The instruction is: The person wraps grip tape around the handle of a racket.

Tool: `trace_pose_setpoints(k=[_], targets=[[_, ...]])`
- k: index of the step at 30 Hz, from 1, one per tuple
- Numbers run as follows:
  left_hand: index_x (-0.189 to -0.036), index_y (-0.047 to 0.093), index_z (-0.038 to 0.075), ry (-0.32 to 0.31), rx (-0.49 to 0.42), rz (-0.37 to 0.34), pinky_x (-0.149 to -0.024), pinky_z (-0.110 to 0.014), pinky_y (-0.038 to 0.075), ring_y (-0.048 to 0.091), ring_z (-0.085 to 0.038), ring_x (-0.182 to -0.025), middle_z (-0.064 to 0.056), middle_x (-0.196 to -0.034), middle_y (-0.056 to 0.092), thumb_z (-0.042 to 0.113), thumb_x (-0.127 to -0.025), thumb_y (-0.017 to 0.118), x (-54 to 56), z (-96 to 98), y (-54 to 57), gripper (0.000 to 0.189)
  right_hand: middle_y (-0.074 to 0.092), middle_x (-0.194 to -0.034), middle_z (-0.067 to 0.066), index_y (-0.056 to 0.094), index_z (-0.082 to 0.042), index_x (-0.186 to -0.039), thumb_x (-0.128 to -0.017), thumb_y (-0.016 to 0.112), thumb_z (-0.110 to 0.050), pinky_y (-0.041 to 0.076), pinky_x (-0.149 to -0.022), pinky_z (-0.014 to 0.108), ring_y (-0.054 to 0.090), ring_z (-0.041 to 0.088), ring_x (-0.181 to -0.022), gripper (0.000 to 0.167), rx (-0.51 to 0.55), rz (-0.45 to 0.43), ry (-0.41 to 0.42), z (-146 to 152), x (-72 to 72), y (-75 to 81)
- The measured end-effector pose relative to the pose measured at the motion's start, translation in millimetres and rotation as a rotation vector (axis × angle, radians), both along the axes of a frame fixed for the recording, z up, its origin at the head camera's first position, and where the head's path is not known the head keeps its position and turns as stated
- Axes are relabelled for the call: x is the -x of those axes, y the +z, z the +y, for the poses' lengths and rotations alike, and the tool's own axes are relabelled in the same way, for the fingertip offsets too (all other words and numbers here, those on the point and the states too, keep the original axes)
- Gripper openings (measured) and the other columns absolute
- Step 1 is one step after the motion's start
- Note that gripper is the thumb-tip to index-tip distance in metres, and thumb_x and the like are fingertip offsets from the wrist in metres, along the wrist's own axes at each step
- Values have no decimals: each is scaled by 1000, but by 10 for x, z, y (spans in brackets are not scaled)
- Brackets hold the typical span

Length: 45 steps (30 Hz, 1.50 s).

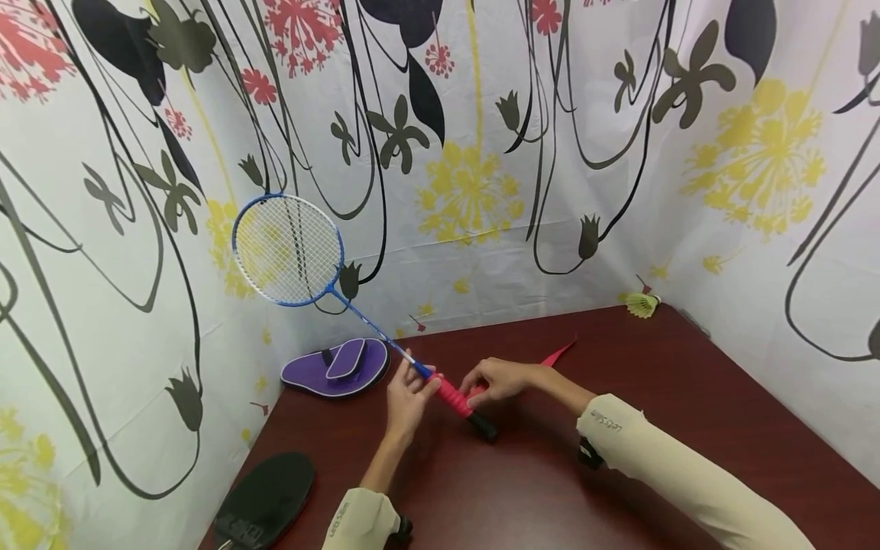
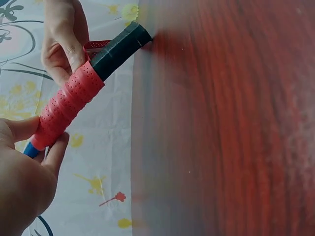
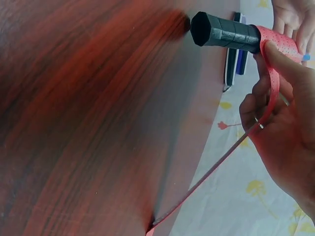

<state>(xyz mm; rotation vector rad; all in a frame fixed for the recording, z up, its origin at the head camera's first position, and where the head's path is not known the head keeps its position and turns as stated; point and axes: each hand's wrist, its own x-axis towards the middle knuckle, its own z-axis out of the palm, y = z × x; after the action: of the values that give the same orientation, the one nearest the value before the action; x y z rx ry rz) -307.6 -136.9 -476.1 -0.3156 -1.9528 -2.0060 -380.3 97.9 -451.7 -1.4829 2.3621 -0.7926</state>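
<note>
A blue and white badminton racket (image 1: 371,325) is held at a slant, its head up to the left. Pink perforated grip tape (image 2: 71,103) winds round the upper part of its handle, while the butt end (image 3: 226,34) shows black. My left hand (image 1: 404,405) grips the handle's top, thumb and fingers on the wrapped tape. With my right hand (image 1: 505,378) I pinch the tape where it leaves the handle. From there the loose tape strip (image 3: 211,169) runs past my right palm down to the table; its far end shows behind my right wrist in the head view.
A purple paddle case (image 1: 309,372) lies at the table's back left. Nearer on the left is a black table tennis paddle (image 1: 271,493). A yellow shuttlecock (image 1: 642,305) sits at the far right corner. Patterned curtain (image 1: 474,275) hangs behind the dark red table (image 1: 522,496).
</note>
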Motion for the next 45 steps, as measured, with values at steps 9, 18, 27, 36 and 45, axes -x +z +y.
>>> trace_pose_setpoints(k=[9,18,27,36,45], targets=[[-133,50,0,88,30,40,-93,-32,57,67,-39,-119,-19,-123,73,-4,-88,80,25,60,-54,55,69,-78,-13,75,-21,-99,-88,85,-33,50,-64,19,62,1,-69,20,50,4,-80,-92,-37,-45],[-131,52,1,138,27,60,-89,-33,59,73,-38,-104,-23,-109,75,-2,-86,83,39,123,-8,54,69,-78,-13,68,-20,-93,-83,89,-37,52,-65,21,63,3,-71,29,106,-5,-115,-148,-69,-94],[-129,53,-6,167,66,111,-82,-24,58,74,-42,-96,-31,-105,73,-11,-84,79,-100,126,128,53,74,-88,-8,73,-12,-95,-95,79,-24,58,-78,27,71,11,-83,14,139,-114,-59,6,-36,-120],[-138,51,0,114,33,66,-87,-28,58,73,-41,-103,-25,-113,74,-8,-88,77,12,33,-3,57,74,-89,-10,76,-20,-95,-93,81,-27,59,-78,27,71,11,-86,9,100,-99,-84,4,-13,-78],[-151,41,1,27,52,40,-92,-25,54,64,-44,-120,-26,-127,69,-7,-95,69,-30,-4,-1,64,73,-84,-9,76,-19,-112,-94,80,-27,53,-68,22,69,13,-78,20,52,-116,-84,-52,-19,-72]])
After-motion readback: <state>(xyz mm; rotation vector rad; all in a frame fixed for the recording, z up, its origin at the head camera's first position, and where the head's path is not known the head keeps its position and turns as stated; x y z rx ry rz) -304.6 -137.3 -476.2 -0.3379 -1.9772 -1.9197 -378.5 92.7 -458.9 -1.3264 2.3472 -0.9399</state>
